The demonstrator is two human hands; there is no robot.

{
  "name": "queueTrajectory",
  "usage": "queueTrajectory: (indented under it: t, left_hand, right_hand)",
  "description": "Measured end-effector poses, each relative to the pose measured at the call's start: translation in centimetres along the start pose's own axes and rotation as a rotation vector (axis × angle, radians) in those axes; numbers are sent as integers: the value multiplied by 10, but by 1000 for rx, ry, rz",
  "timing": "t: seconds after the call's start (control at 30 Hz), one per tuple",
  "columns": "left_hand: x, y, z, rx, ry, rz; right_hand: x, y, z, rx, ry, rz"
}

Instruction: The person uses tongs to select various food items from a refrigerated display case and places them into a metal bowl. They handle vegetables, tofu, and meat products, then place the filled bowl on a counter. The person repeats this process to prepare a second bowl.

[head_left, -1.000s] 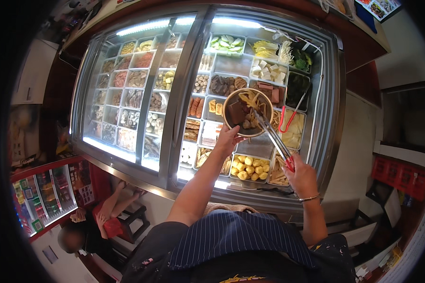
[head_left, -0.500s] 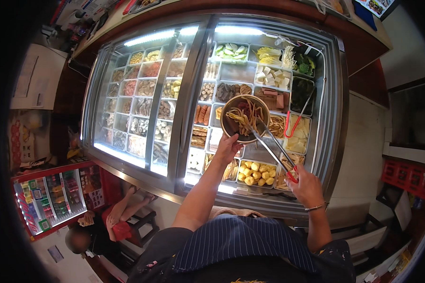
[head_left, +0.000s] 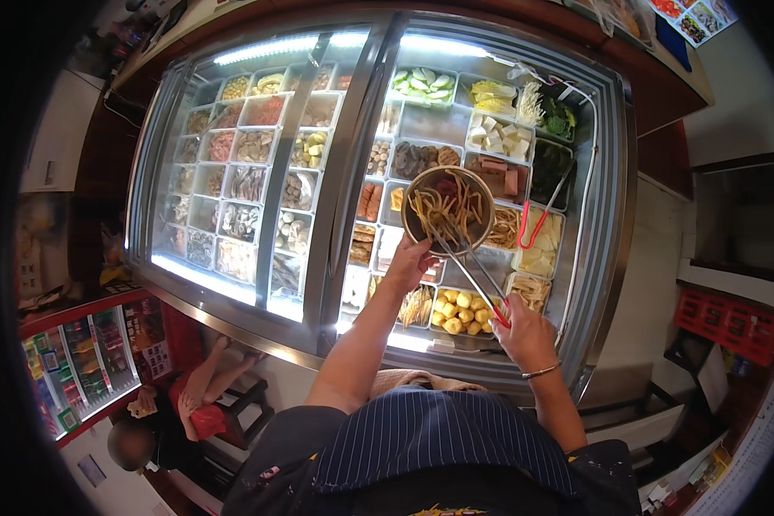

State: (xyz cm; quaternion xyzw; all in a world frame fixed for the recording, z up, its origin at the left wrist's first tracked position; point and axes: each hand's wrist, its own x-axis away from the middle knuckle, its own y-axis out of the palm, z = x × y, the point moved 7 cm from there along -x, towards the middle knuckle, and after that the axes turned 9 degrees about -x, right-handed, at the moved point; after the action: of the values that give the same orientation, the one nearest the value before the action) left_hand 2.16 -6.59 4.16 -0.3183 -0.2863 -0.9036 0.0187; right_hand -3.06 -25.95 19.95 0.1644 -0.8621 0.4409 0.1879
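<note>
Left hand [head_left: 411, 265]: gripping the near-left rim of a round, deep metal bowl [head_left: 486, 196], fingers closed on the edge. Bowl sits in the air above the food trays, over the open right side of a steel-framed glass display case [head_left: 346, 189]. Right hand [head_left: 527, 337]: wrapped round the red grips of long silver metal tongs [head_left: 473, 279], tips inside the bowl among thin yellowish-brown food strips [head_left: 439, 202]. Whether the tips pinch any strips — cannot tell.

Handling notes: hold the rim firmly and the bowl level, as loose strips near the edge could slip out. Squeeze the tongs gently — strips look soft, likely to tangle. Keep tips inside the rim; the tray of round yellow balls [head_left: 461, 313] lies close by.
</note>
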Motion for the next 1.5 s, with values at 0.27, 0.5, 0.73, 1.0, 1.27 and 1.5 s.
queueTrajectory:
  t: [0.27, 0.5, 0.73, 1.0, 1.27, 1.5]
  left_hand:
    - [-3, -32, 3, 43, -19, 20]
    - [-12, -45, -8, 17, 67, 124]
    - [-19, -36, -29, 74, 27, 143]
    - [-27, -43, -17, 159, 0, 127]
    - [-27, -74, -8, 149, 64, 132]
    - [-19, -87, -3, 86, 73, 157]
  right_hand:
    - [-4, 0, 0, -28, 70, 11]
    - [-36, 10, 13, 96, 115, 33]
    - [-64, 32, 8, 134, 105, 45]
    - [-43, 21, -8, 90, 117, -104]
    - [-29, 5, 22, -54, 266, -41]
    - [-33, 85, 98, 107, 352, -244]
